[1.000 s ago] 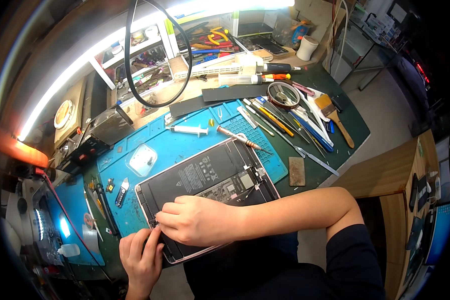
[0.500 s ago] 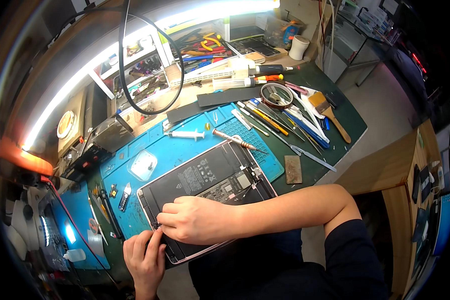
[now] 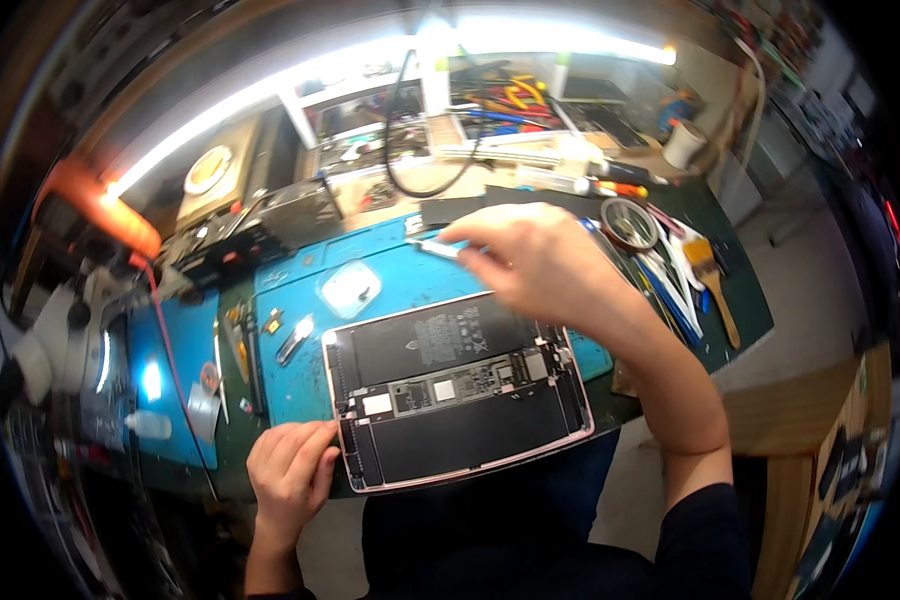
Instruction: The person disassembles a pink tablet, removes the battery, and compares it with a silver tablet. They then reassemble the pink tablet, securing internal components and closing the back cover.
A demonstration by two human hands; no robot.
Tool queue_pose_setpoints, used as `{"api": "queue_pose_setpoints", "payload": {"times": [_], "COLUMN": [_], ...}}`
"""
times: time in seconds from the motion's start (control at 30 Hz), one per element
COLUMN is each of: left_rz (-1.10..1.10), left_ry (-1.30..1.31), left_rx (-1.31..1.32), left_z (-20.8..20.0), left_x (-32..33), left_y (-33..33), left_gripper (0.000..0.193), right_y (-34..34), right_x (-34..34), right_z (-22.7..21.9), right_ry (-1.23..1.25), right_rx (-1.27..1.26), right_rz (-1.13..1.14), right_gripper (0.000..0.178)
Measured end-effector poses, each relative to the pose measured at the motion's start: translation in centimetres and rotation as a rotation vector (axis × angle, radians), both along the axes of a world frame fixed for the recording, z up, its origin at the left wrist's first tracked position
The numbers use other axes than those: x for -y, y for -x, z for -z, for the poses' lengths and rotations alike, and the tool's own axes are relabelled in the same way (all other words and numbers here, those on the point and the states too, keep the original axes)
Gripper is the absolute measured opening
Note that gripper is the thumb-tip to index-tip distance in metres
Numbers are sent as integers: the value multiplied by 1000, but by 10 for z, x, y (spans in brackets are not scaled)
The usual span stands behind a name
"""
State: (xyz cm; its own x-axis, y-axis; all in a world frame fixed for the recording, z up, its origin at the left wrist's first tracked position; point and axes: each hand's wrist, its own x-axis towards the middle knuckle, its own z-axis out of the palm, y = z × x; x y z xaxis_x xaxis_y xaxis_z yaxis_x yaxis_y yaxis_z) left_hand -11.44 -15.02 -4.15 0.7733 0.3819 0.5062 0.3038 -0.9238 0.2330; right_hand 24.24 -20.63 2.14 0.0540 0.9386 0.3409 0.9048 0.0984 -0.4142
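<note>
Tablet [image 3: 460, 396] with its insides bare lies at the desk's front edge, its far part on the blue mat [image 3: 395, 290]. A slim board [image 3: 495, 375] runs lengthwise between two broad dark panels [image 3: 475, 440].

At the tablet's left edge, near the end of the board, rest the bent fingertips of the left hand [image 3: 292, 465]. They sit close together; whether they pinch some small part or only brace the rim, one cannot tell. The right hand [image 3: 545, 260] reaches over the tablet's far side, thumb and forefinger at the right end of the syringe [image 3: 435, 248], which lies toward the mat's back edge. Whether these fingers are closed on it or merely beside it is not clear.

The step in hand looks like a reach for a tool during work on the tablet's left end, with the left hand minding the spot. Such a move seems to call for a light, sure pinch on the syringe, a steady left hand, and a path well above the exposed board.

Farther out, a clear box [image 3: 350, 288] sits beyond the tablet's far left corner, and a knife [image 3: 295, 340] lies to its left. Toward the desk's [image 3: 748, 295] right edge lie a tape roll [image 3: 630, 222] and a brush [image 3: 705, 262].
</note>
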Motion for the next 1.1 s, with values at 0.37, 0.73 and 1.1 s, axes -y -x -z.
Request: {"api": "queue_pose_setpoints", "payload": {"times": [0.37,0.73,1.1], "left_rz": [-39,12,39], "left_ry": [332,315,399], "left_rx": [-12,-232,-425], "left_z": [-20,-36,-52], "left_x": [-24,-22,-33], "left_y": [-23,-39,-49], "left_gripper": [20,15,11], "right_y": [-19,-21,-22], "right_x": [2,0,1], "right_z": [36,42,42], "right_ry": [-199,-259,-264], "right_rx": [-25,-20,-27], "right_rz": [121,103,108], "right_gripper": [12,13,13]}}
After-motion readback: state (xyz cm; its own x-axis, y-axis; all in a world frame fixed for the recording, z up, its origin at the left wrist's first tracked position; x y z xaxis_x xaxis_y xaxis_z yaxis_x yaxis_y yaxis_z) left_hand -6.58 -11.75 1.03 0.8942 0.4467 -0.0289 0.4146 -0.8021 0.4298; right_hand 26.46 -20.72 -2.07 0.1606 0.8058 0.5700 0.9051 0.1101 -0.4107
